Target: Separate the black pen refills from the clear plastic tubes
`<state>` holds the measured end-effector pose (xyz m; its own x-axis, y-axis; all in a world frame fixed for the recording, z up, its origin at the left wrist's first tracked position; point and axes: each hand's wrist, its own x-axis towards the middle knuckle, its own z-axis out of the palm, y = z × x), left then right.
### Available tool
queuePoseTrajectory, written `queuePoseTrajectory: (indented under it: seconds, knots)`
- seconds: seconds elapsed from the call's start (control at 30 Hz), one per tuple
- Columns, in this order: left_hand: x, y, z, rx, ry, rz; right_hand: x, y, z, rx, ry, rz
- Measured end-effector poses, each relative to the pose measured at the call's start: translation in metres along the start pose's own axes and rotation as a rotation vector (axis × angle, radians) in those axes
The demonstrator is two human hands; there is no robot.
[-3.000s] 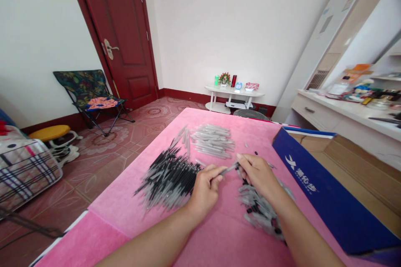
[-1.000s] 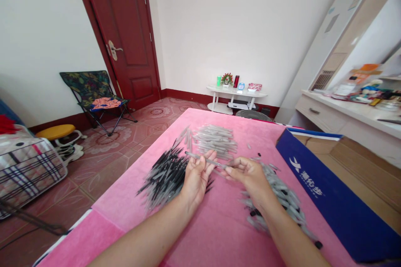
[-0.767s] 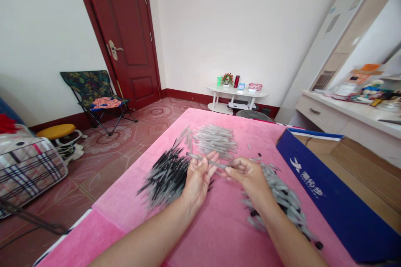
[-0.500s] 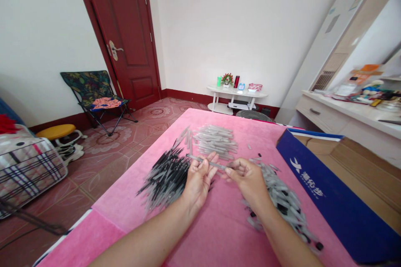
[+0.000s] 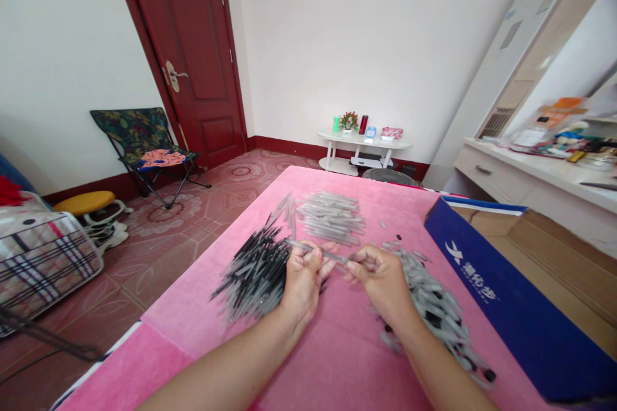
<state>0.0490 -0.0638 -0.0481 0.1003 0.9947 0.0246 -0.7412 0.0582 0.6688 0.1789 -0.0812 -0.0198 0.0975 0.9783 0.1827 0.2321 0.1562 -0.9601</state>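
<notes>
Above the pink cloth, a slim grey pen [image 5: 336, 257] spans both hands, slanting down slightly to the right. My left hand [image 5: 304, 273] is closed on its barrel between thumb and fingers. At its right end, my right hand [image 5: 378, 270] pinches the pen, with the fingers hiding the tip. Left of my left hand lies a heap of black and grey uncapped pens [image 5: 253, 273]. Beside and under my right forearm is a loose pile of translucent pen caps [image 5: 441, 305] with black bits. Beyond my hands, pale grey pens [image 5: 331, 215] lie stacked roughly parallel.
The pink-covered table [image 5: 337, 359] carries an open blue cardboard box [image 5: 501, 295] along its right side. A white cabinet [image 5: 520, 170] with bottles stands farther right. A folding chair [image 5: 139, 141] and yellow stool [image 5: 85, 202] are off to the left.
Hardly anything differs. Both hands keep hold of the pen in nearly the same place, and the view has shifted very slightly.
</notes>
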Motion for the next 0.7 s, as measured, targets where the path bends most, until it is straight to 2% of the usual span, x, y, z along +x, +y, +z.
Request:
queuePoseTrajectory:
  seconds: [0.4, 0.5, 0.63, 0.7]
  knots:
    - [-0.004, -0.005, 0.0, -0.026, 0.012, 0.015, -0.002, -0.003, 0.004, -0.026, -0.003, 0.042]
    - [-0.003, -0.005, 0.002, 0.009, -0.026, -0.02, -0.001, 0.001, 0.0, -0.221, -0.041, 0.016]
    - [-0.003, -0.006, 0.007, 0.094, -0.092, -0.028, -0.003, -0.001, -0.008, -0.668, -0.033, -0.134]
    - [-0.004, -0.007, 0.009, 0.148, -0.122, -0.011, -0.005, -0.007, -0.012, -0.811, -0.031, -0.16]
